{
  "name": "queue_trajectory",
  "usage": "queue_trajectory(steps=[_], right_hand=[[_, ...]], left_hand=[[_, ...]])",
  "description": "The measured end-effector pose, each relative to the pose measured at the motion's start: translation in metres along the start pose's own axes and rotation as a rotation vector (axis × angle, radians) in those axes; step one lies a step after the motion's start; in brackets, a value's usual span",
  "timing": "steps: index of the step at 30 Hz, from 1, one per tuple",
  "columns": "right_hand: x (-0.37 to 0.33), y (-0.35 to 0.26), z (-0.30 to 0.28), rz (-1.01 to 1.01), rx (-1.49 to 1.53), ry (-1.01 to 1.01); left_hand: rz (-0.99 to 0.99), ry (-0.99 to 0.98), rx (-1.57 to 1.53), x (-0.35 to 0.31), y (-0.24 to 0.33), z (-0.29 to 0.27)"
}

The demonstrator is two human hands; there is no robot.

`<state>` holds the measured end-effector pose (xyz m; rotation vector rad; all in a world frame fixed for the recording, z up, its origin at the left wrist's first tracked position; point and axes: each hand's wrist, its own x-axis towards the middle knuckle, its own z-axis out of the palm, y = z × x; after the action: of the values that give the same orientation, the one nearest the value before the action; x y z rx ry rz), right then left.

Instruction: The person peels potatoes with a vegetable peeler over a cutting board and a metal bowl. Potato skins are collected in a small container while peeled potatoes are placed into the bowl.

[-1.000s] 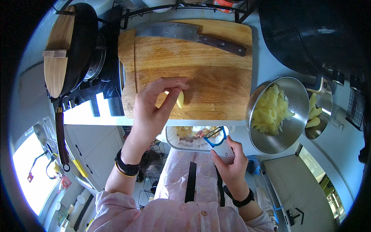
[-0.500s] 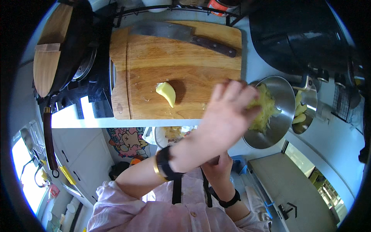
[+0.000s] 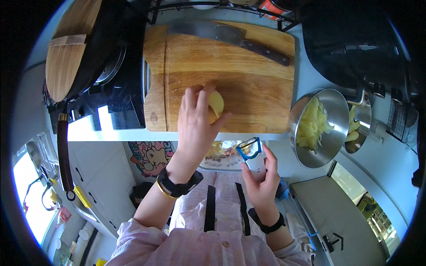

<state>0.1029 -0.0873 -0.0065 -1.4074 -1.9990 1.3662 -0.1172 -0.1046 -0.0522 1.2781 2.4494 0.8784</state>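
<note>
Over the cutting board, my left hand is around a pale yellow wedge that looks like peeled potato. The wedge shows between my spread thumb and fingers; firm contact is not visible. Below the board's near edge, my right hand grips a Y-shaped peeler with a white handle and blue head, its blade pointing up. To the right, a steel bowl tilts slightly, holding a heap of pale yellow shreds.
A cleaver lies across the board's far side. Behind the bowl, a smaller steel pan holds yellow pieces. A wok with wooden lid stands on the stove at left. A bin with scraps sits below the counter edge.
My left hand has moved from the bowl back left to the wedge on the board. My right hand, earlier partly behind the left arm, now shows with the peeler. The view has shifted slightly.
</note>
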Motion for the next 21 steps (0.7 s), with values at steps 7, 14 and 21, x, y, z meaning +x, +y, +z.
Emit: queue_trajectory(steps=[7,14,21], right_hand=[[0.041,-0.015,0.01,-0.156,-0.072,0.01],[0.092,-0.029,0.06,-0.275,-0.157,-0.003],[0.111,-0.04,0.078,-0.271,-0.256,0.031]], left_hand=[[0.131,-0.23,-0.003,0.013,-0.032,-0.033],[0.608,-0.444,-0.095,0.078,-0.072,-0.034],[0.591,-0.528,-0.263,0.093,-0.08,-0.028]])
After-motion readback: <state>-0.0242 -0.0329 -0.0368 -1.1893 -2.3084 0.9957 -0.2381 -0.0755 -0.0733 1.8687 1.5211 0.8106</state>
